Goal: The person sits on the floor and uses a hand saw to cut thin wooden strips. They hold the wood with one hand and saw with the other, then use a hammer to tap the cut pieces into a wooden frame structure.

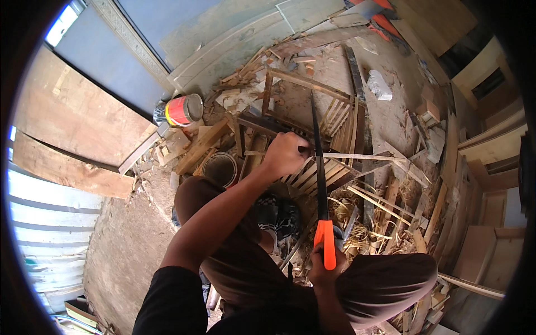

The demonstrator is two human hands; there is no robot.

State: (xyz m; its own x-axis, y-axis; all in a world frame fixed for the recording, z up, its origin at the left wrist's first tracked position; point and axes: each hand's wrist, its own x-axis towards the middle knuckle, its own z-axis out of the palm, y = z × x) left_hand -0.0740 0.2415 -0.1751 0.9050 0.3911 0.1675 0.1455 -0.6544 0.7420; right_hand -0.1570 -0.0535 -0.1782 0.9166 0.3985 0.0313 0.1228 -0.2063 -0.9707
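Observation:
My right hand [325, 271] is closed round the orange handle of a handsaw [320, 184]. Its long dark blade points away from me and tapers to a tip over the slatted wooden frame. Left of the blade, my left hand [287, 154] is curled at the near end of a pale, thin wooden strip [363, 157]. Its fingertips are partly hidden. The strip runs to the right, passing the blade at about its middle; I cannot tell whether blade and wood touch. Beneath both hands lies the slatted wooden frame [310, 84], with a row of narrow slats.
Offcuts and curly shavings [343, 209] litter the floor around my bent legs. A red and yellow paint can [184, 110] lies tipped at the left, near an open round bucket [220, 169]. Plywood panels [78, 111] lean at the left; wooden cabinet frames [491, 167] line the right.

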